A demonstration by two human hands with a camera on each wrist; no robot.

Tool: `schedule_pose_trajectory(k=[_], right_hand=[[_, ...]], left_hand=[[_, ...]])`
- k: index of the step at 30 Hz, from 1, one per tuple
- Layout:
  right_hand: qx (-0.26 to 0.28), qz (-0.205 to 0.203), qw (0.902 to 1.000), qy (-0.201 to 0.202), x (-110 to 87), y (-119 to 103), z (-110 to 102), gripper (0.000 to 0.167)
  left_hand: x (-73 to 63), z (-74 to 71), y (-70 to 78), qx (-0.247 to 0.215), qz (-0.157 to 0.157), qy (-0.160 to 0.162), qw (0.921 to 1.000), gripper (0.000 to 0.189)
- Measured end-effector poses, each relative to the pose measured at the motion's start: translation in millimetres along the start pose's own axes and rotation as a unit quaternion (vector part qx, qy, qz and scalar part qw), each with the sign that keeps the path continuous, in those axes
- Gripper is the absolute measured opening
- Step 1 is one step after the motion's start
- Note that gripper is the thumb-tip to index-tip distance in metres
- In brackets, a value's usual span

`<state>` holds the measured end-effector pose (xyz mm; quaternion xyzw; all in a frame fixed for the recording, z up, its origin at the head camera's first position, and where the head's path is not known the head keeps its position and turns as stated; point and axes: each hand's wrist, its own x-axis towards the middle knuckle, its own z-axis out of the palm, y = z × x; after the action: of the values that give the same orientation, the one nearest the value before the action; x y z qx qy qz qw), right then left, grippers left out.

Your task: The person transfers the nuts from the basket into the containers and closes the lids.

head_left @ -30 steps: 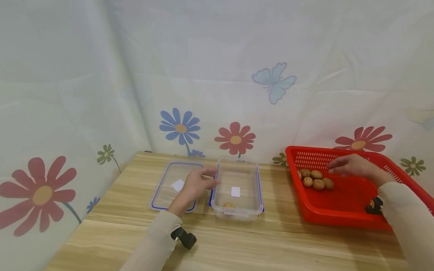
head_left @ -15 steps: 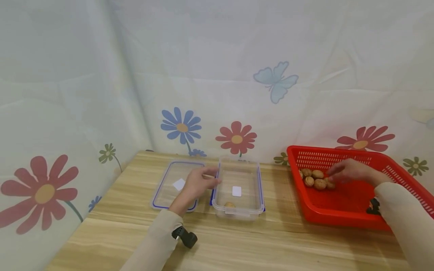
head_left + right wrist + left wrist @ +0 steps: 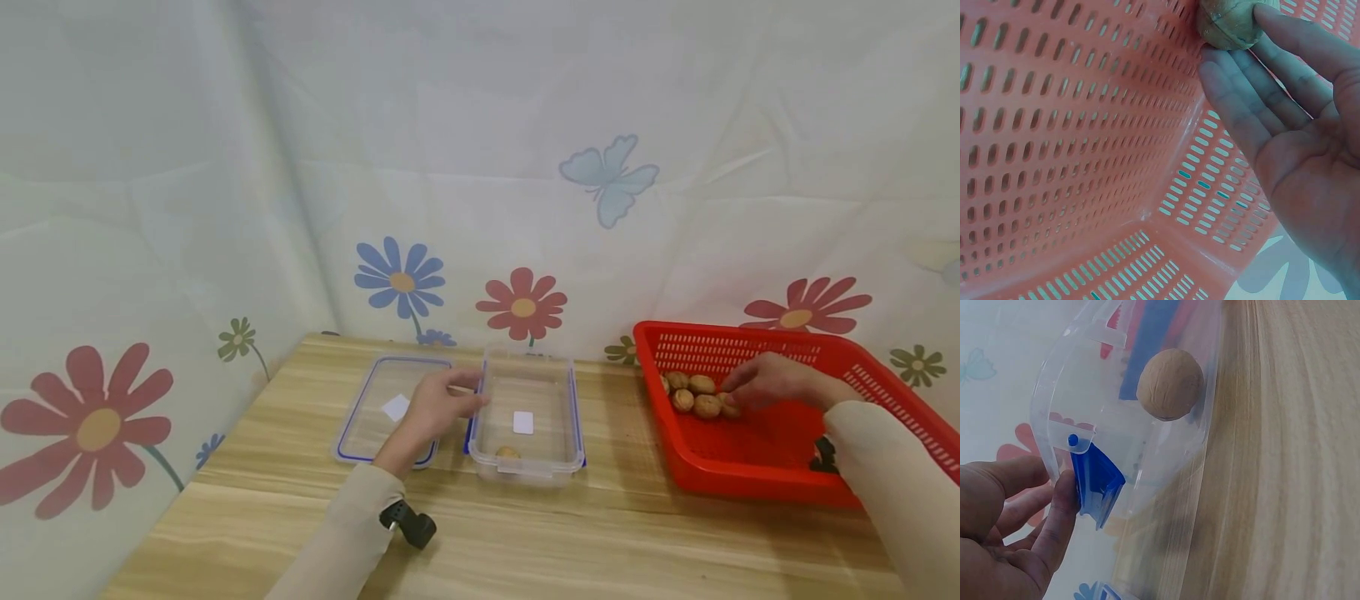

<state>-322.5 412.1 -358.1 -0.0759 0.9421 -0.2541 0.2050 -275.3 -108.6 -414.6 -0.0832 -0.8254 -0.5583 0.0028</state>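
Observation:
My right hand (image 3: 768, 379) reaches into the red basket (image 3: 757, 479). Its thumb and fingertips pinch a walnut (image 3: 1232, 25), the rightmost of a small cluster. Several other walnuts (image 3: 706, 407) lie by the basket's left wall. At the left side of a clear plastic food box (image 3: 536, 446), my left hand (image 3: 438, 404) holds the rim between thumb and fingers, beside a blue latch (image 3: 1094, 484) that hangs down. One walnut (image 3: 1170, 384) lies inside the box at its near end; a white label (image 3: 523, 422) shows on the box floor.
A clear lid (image 3: 375, 417) with a blue seal lies left of the box, partly behind the left hand. Everything stands on a wood-grain table (image 3: 480, 533). Behind it hangs a flowered curtain (image 3: 465, 208). The basket's tall slotted walls surround the right hand.
My right hand has moved left and down inside the basket, from above its floor onto the rightmost walnut. The left hand stays at the box's rim.

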Motion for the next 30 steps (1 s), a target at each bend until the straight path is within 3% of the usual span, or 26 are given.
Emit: schedule_pose_trajectory(k=[6, 15, 22, 30], right_hand=[[-0.016, 0.0, 0.9998, 0.013, -2.7, -1.2, -0.7, 0.043], [-0.016, -0.012, 0.9978, 0.064, -7.3, -9.0, -7.6, 0.055], [-0.017, -0.051, 0.9925, 0.11, -15.6, -29.8, -13.6, 0.055], [-0.022, -0.055, 0.9883, 0.141, -27.3, -57.2, -22.0, 0.063]], left_hand=[[-0.6, -0.1, -0.4, 0.004, 0.001, -0.003, 1.0, 0.043], [0.9, -0.6, -1.2, 0.0, 0.003, -0.001, 1.0, 0.043], [0.9, 0.3, -2.4, 0.011, -0.001, -0.001, 0.9999, 0.042], [-0.1, -0.3, -0.8, 0.016, 0.0, 0.0, 0.9999, 0.043]])
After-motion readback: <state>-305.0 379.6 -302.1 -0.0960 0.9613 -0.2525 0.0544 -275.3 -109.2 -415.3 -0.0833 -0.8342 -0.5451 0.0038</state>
